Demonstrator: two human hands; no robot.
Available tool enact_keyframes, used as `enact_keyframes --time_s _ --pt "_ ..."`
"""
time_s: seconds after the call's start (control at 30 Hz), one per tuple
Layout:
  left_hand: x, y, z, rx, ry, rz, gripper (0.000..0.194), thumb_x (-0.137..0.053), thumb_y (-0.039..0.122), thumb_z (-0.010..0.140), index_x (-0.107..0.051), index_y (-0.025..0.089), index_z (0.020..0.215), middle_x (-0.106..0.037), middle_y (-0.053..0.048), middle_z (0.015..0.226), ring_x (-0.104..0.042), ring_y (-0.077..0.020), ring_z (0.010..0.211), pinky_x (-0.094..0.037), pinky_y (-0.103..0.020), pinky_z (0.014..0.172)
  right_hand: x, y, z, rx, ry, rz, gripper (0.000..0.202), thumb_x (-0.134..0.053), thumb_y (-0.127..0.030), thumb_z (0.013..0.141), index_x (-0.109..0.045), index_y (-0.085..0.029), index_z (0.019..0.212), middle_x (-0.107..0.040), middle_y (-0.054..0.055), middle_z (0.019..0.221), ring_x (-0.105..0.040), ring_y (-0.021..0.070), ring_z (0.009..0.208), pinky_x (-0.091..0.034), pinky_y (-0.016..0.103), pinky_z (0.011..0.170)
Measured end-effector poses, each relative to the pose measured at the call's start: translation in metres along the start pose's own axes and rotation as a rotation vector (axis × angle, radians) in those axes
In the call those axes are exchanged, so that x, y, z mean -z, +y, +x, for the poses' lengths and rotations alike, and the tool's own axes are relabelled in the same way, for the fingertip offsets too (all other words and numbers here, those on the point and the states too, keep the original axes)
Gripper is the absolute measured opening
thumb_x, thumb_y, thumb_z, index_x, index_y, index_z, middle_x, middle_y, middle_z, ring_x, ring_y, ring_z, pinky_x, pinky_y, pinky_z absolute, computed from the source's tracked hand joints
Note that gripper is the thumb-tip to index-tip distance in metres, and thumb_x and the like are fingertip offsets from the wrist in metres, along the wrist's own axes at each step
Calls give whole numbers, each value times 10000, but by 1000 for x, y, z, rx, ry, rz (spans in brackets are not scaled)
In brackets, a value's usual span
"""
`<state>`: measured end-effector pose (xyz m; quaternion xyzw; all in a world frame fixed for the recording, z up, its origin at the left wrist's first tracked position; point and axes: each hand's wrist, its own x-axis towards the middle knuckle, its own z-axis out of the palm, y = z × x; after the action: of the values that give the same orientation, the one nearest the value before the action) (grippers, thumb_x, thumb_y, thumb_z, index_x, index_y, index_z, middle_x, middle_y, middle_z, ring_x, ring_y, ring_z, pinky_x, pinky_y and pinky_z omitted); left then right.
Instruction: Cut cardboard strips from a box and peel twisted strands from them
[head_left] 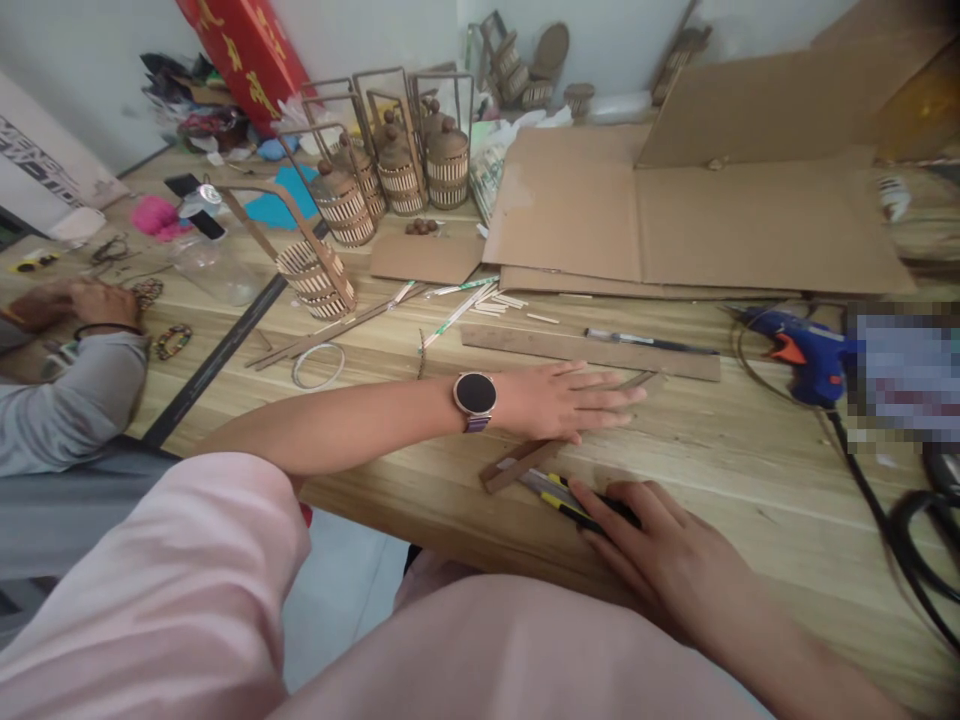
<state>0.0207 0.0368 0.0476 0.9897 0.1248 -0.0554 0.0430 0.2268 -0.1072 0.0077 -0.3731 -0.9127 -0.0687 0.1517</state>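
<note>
My left hand (562, 400), with a watch (475, 396) on its wrist, lies palm down on the wooden table, its fingers spread over a thin brown strip. Close to the table's front edge, my right hand (652, 530) is wrapped round a yellow and black utility knife (559, 497). The knife's blade end points left, against a short brown strip piece (501, 470) that reaches toward my left palm. Just beyond my left hand lie a long flat brown strip (525, 343) and a pen (645, 343).
Small bamboo lanterns (345, 205) stand at the back left, one nearer (319, 278). Cardboard (697, 220) covers the back right. A blue glue gun (814, 350) with a black cable is at right. Another person's hands (101, 303) rest at far left.
</note>
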Motion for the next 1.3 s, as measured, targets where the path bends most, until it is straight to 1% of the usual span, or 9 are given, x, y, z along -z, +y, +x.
enact_keyframes --time_s 0.1,0.17,0.3,0.4,0.73,0.9,1.03,1.17,1.3 --pt "9 -6 -3 -17 -24 -38 586 -467 388 1011 -359 208 1559 -249 -33 1664 -124 -227 1563 -128 -439 1270 3 15 3 -30 15 14 377 -415 -317 1023 -628 -160 1291 -620 76 923 -644 167 774 -540 264 601" --pt "10 -12 -8 -52 -56 -104 680 -565 492 947 -388 224 1547 -292 -34 1649 -135 -258 1561 -156 -458 1264 3 23 5 -29 17 7 387 -384 -335 1038 -636 -161 1275 -614 72 920 -647 155 768 -539 248 593" --pt "0 -22 -20 -83 -123 -184 909 -761 572 763 -419 230 1532 -339 -52 1627 -188 -309 1545 -175 -463 1258 3 32 8 -14 15 31 392 -375 -342 1043 -664 -166 1242 -613 68 907 -647 143 767 -546 233 613" --pt "-8 -24 -22 -87 -84 -213 965 -804 579 708 -424 245 1529 -355 -54 1618 -218 -313 1536 -200 -452 1249 2 31 8 -33 4 64 382 -411 -343 1032 -666 -172 1258 -623 72 918 -652 148 782 -552 240 628" --pt "-11 -25 -21 -95 -50 -209 865 -772 547 757 -446 282 1514 -379 -40 1607 -241 -295 1531 -206 -448 1246 7 16 4 -34 -27 -15 387 -385 -297 1030 -608 -148 1309 -620 79 919 -643 176 801 -552 264 603" --pt "-7 -17 -18 -36 -110 -159 574 -529 469 974 -470 242 1498 -373 -43 1607 -279 -241 1523 -206 -431 1249 6 11 4 -23 14 -45 382 -373 -272 1031 -598 -109 1293 -618 92 921 -649 183 807 -560 276 625" --pt "-5 -6 -9 1 -44 -97 435 -502 393 1006 -579 227 1400 -472 -67 1549 -413 -209 1457 -257 -379 1227 5 12 3 -31 -12 -33 385 -380 -266 1025 -603 -115 1300 -624 100 945 -647 192 833 -570 284 632" --pt "-3 3 -2 10 -4 -33 395 -548 349 994 -652 117 1297 -544 -145 1480 -486 -231 1402 -291 -341 1211 5 13 0 -5 8 -40 381 -410 -263 1018 -615 -103 1296 -621 103 940 -641 195 855 -574 288 670" --pt "-5 5 -2 9 0 -81 415 -532 312 1007 -624 51 1316 -539 -174 1476 -478 -255 1409 -312 -360 1208 6 12 0 -26 -3 -13 383 -409 -266 1020 -616 -112 1303 -624 102 949 -641 188 862 -570 271 670"
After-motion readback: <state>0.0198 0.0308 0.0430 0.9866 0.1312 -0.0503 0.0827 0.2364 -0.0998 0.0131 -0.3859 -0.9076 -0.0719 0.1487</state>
